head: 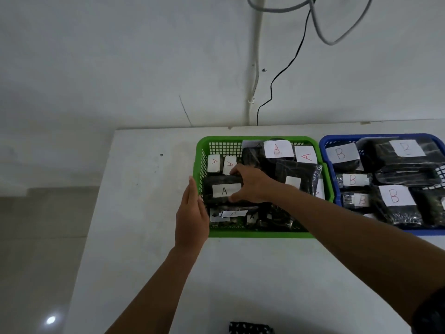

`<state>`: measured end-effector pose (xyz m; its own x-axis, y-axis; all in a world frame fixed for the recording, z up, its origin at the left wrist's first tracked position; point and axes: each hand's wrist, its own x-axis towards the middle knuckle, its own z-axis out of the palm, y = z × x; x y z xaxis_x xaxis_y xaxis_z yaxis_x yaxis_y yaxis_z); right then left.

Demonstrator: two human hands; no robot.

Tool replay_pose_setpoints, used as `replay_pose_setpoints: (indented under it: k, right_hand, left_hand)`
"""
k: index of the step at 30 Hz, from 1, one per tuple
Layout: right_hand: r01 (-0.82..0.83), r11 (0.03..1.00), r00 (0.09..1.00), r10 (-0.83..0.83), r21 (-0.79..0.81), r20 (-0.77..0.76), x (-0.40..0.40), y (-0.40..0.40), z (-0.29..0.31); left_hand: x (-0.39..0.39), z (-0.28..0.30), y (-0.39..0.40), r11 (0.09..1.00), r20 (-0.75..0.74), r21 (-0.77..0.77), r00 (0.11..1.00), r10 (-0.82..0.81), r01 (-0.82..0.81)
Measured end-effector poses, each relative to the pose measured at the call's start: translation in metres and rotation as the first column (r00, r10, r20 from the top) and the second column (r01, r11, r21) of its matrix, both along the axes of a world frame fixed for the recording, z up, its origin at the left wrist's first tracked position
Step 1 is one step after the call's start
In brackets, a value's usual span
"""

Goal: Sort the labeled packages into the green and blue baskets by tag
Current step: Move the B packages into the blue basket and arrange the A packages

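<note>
A green basket (255,235) sits mid-table, filled with several black packages tagged A. My right hand (250,186) reaches into it and grips a black package with a white A tag (216,190) at the basket's left side, fingers over its top edge and thumb under. With straight fingers, my left hand (192,218) lies flat against the outside of the basket's left wall. To the right stands a blue basket (328,147) with several black packages tagged B (395,196).
The white table (149,213) meets a white wall at the back. Its left edge drops to a tiled floor. Cables hang on the wall above the baskets. A black dotted item (250,328) lies at the table's near edge.
</note>
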<state>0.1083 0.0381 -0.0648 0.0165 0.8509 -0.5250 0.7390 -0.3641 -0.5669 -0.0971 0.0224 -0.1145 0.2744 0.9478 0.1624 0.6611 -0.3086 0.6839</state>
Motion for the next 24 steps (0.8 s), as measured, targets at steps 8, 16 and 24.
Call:
replay_pose_setpoints:
  k: [8,16,24]
  right_hand:
    - [0.237,0.968,0.959,-0.22,0.078,-0.181,0.015,0.009,0.002]
    - [0.037,0.997,0.999,-0.037,0.063,-0.002,0.012,0.012,-0.005]
    - [-0.333,0.777,0.927,0.165,0.534,0.338,-0.021,-0.037,0.002]
  left_hand:
    - [-0.001,-0.001,-0.001,1.0,0.028,-0.01,1.0,0.013,-0.012]
    - [-0.001,-0.002,0.0,1.0,0.02,-0.01,1.0,0.01,-0.01]
    - [-0.001,-0.005,-0.001,1.0,0.03,0.011,0.999,0.014,-0.014]
